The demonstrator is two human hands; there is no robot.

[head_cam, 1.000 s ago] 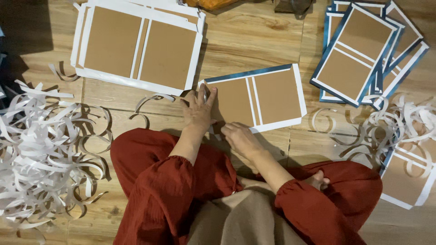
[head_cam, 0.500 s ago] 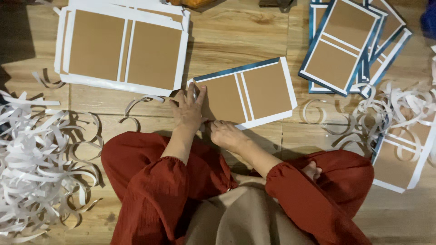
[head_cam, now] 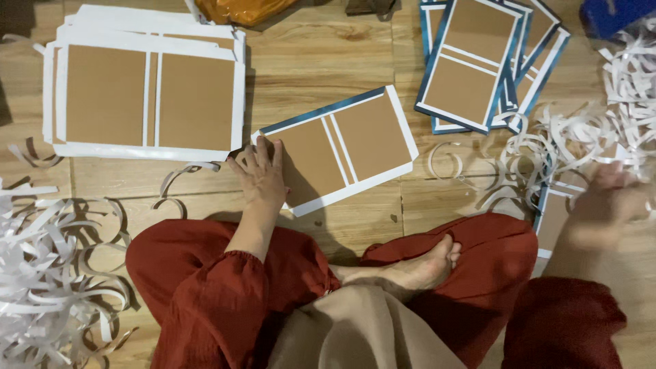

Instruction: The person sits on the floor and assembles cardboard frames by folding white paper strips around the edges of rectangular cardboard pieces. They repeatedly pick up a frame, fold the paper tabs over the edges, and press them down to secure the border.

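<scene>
Left hand (head_cam: 262, 174) flat, fingers spread, on the brown board (head_cam: 339, 147).

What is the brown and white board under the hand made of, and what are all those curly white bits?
The board looks like stiff brown cardboard, matt, glued on white paper with a blue edge: it lies flat under the left hand. The curly strips look like thin white paper, since they curl and tangle. The floor seems wood, with visible grain.
</scene>
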